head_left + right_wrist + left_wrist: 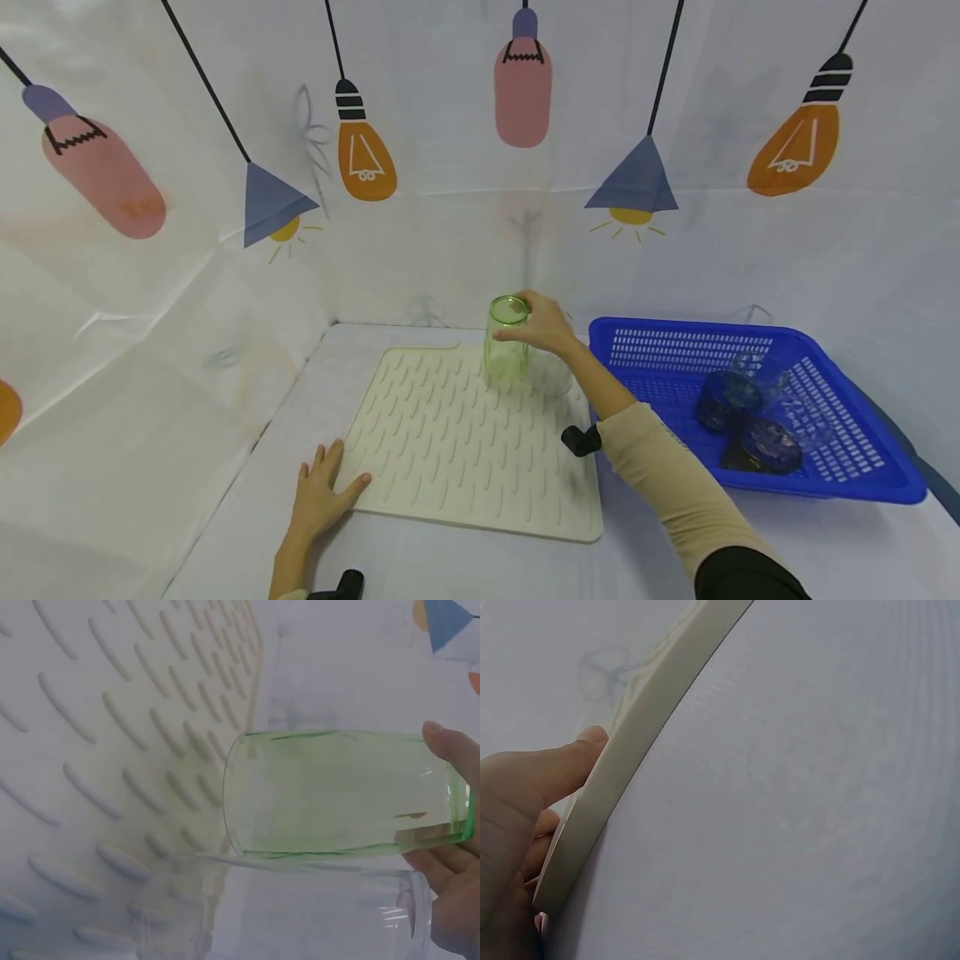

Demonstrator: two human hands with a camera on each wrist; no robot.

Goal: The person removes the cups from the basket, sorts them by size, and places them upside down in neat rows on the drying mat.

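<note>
My right hand (543, 323) grips a green-tinted drinking glass (506, 358) by its base end, thumb on one side and fingers on the other. The glass is upside down, mouth toward the back of a cream ridged drying mat (465, 450); whether its rim touches the mat I cannot tell. Just right of it, a clear glass (322, 915) stands upside down, partly behind my right arm in the head view. At the mat's left front corner, my left hand (321, 496) rests with fingers extended, and its thumb (581, 754) touches the mat's edge.
On the right sits a blue plastic basket (660, 329) with dark blue glasses (765, 444) and clear glassware (806, 417) in it. A white cloth (465, 575) covers the table. Behind hangs a white sheet (450, 250) printed with lamps.
</note>
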